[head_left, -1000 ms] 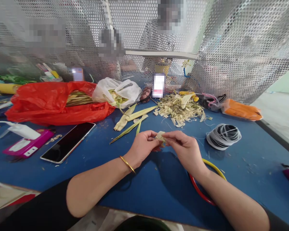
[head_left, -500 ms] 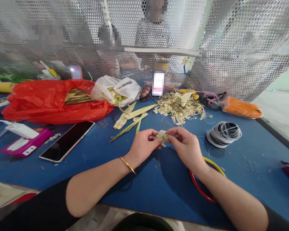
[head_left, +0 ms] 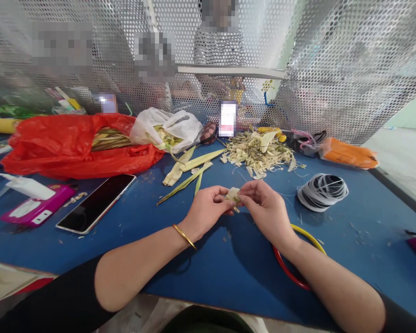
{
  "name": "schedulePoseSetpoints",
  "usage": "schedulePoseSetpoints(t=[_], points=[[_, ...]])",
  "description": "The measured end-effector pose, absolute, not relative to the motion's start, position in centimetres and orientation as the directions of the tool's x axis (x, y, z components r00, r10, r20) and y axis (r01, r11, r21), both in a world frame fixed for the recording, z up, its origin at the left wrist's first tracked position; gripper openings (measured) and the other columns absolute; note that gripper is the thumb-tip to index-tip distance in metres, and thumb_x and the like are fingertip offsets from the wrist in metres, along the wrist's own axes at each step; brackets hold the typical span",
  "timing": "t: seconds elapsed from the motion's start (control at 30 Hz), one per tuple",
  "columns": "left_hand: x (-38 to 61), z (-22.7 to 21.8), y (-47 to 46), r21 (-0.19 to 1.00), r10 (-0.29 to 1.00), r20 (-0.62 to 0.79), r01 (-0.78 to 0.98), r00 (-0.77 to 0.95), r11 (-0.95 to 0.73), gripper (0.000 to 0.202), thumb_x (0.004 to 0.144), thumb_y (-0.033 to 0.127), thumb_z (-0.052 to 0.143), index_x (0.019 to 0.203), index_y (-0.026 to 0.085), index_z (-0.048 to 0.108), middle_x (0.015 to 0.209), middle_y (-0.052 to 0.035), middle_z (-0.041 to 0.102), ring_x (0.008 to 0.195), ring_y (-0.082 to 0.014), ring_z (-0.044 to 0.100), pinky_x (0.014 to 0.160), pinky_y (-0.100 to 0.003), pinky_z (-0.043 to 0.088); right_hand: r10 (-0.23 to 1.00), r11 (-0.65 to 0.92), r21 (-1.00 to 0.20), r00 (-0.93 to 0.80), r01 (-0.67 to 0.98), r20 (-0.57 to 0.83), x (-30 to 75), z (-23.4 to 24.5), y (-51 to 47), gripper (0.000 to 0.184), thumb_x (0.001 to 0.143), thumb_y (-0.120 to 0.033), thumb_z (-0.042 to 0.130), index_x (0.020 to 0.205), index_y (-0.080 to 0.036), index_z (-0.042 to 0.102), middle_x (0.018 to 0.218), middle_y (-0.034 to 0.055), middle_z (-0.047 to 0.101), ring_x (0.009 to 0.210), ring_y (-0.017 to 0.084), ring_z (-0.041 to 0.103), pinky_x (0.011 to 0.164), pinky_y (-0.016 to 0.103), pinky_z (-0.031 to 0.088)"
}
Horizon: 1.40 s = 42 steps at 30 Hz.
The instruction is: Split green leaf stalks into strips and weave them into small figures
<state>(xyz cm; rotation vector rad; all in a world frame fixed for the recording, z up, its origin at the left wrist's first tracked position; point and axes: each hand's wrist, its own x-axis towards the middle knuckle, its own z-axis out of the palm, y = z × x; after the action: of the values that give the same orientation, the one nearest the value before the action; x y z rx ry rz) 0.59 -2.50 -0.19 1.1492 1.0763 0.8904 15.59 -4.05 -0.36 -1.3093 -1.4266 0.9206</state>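
A small folded piece of pale dried husk (head_left: pixel 233 194) is pinched between my two hands above the blue table. My left hand (head_left: pixel 208 203) grips it from the left, thumb on top, with a gold bangle (head_left: pixel 184 237) at the wrist. From the right, my right hand (head_left: pixel 263 203) holds its other edge between thumb and fingertips; the fingers partly cover the piece. Long yellow-green husk strips (head_left: pixel 190 169) lie beyond my left hand. Behind both hands is a heap of shredded husk scraps (head_left: pixel 258 155). A red and yellow ring (head_left: pixel 287 270) lies under my right forearm.
A phone (head_left: pixel 97 203), a purple power strip (head_left: pixel 38 206) and a red plastic bag (head_left: pixel 62 148) lie left. A white bag (head_left: pixel 166 127) sits behind. Right stand a thread spool (head_left: pixel 322 192) and an orange packet (head_left: pixel 348 152). Beyond a perforated screen (head_left: pixel 249 51) are people.
The husk piece has turned slightly between my fingertips, and my right fingers have shifted a little on it. Everything else on the table stays in place.
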Motion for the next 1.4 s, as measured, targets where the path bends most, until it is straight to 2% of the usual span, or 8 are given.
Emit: schedulePoseSetpoints(t=[0.3, 0.43, 0.53, 0.63, 0.87, 0.97, 1.13, 1.4], points=[[0.2, -0.3, -2.5, 0.977, 0.949, -0.084, 0.210, 0.305, 0.019, 0.025, 0.074, 0.018, 0.067, 0.099, 0.015, 0.063, 0.063, 0.0010, 0.068, 0.060, -0.0145, 0.065, 0.062, -0.024, 0.051, 0.987, 0.117, -0.932, 0.063, 0.343, 0.147, 15.7, -0.6, -4.0, 0.019, 0.073, -0.019, 0.060, 0.091, -0.020, 0.055, 0.076, 0.0004, 0.066, 0.067, 0.016, 0.065, 0.063, 0.029, 0.053], [0.0, -0.4, -2.5, 0.959, 0.937, -0.053, 0.281, 0.346, -0.049, 0.033, 0.075, 0.017, 0.066, 0.107, 0.016, 0.059, 0.062, 0.0023, 0.067, 0.059, -0.0150, 0.065, 0.062, -0.025, 0.050, 0.982, 0.120, -0.895, 0.078, 0.430, 0.169, 15.7, -0.4, -4.0, 0.030, 0.071, -0.019, 0.059, 0.101, -0.020, 0.055, 0.093, 0.0025, 0.064, 0.063, 0.012, 0.061, 0.058, 0.026, 0.050], [-0.2, -0.8, -2.5, 0.959, 0.907, -0.040, 0.271, 0.419, -0.083, 0.036, 0.078, 0.021, 0.064, 0.113, 0.018, 0.055, 0.063, 0.0029, 0.066, 0.061, -0.0152, 0.066, 0.063, -0.025, 0.049, 0.994, 0.098, -0.894, 0.002, 0.437, 0.109, 16.1, -0.3, -3.7, 0.029, 0.074, -0.022, 0.058, 0.102, -0.021, 0.057, 0.098, 0.0028, 0.065, 0.058, 0.010, 0.058, 0.053, 0.025, 0.047], [-0.3, -1.3, -2.4, 0.967, 0.895, -0.044, 0.244, 0.444, -0.073, 0.035, 0.080, 0.026, 0.064, 0.112, 0.019, 0.051, 0.063, 0.0033, 0.065, 0.059, -0.0147, 0.064, 0.060, -0.025, 0.048, 0.996, 0.080, -0.916, -0.072, 0.393, 0.057, 16.5, -0.4, -3.4, 0.022, 0.075, -0.024, 0.059, 0.096, -0.021, 0.058, 0.082, 0.0001, 0.064, 0.059, 0.012, 0.058, 0.053, 0.025, 0.048], [-0.1, -1.6, -2.2, 0.990, 0.887, -0.105, 0.129, 0.450, 0.051, 0.031, 0.078, 0.030, 0.067, 0.102, 0.017, 0.052, 0.065, 0.0026, 0.064, 0.057, -0.0137, 0.062, 0.058, -0.025, 0.050, 0.999, 0.012, -0.977, -0.039, 0.212, 0.003, 16.3, -0.7, -3.2, 0.022, 0.069, -0.025, 0.064, 0.087, -0.020, 0.051, 0.069, -0.0037, 0.059, 0.060, 0.012, 0.058, 0.057, 0.026, 0.050], [-0.1, -1.2, -2.4, 0.988, 0.888, -0.080, 0.154, 0.452, 0.011, 0.025, 0.079, 0.027, 0.065, 0.102, 0.018, 0.057, 0.065, 0.0030, 0.063, 0.055, -0.0124, 0.062, 0.058, -0.024, 0.050, 0.999, -0.024, -0.986, -0.028, 0.163, -0.029, 16.1, -0.7, -3.2, 0.025, 0.067, -0.027, 0.066, 0.085, -0.020, 0.050, 0.065, -0.0048, 0.058, 0.056, 0.012, 0.058, 0.056, 0.027, 0.050], [0.0, -0.7, -2.7, 0.971, 0.896, -0.070, 0.237, 0.438, -0.040, 0.018, 0.079, 0.018, 0.062, 0.098, 0.016, 0.062, 0.068, 0.0005, 0.066, 0.055, -0.0117, 0.062, 0.058, -0.023, 0.050, 1.000, 0.023, -0.951, 0.004, 0.309, 0.025, 16.3, -1.2, -3.3, 0.023, 0.071, -0.032, 0.064, 0.085, -0.022, 0.050, 0.065, -0.0045, 0.058, 0.056, 0.014, 0.057, 0.055, 0.028, 0.048], [0.2, -1.0, -2.6, 0.996, 0.899, -0.090, 0.056, 0.429, 0.073, 0.032, 0.078, 0.030, 0.067, 0.105, 0.013, 0.068, 0.075, -0.0037, 0.067, 0.054, -0.0102, 0.058, 0.053, -0.022, 0.050, 0.995, 0.051, -0.911, 0.054, 0.409, 0.080, 15.9, -1.2, -3.7, 0.017, 0.073, -0.026, 0.063, 0.077, -0.023, 0.046, 0.060, -0.0058, 0.055, 0.054, 0.013, 0.053, 0.049, 0.024, 0.039]])
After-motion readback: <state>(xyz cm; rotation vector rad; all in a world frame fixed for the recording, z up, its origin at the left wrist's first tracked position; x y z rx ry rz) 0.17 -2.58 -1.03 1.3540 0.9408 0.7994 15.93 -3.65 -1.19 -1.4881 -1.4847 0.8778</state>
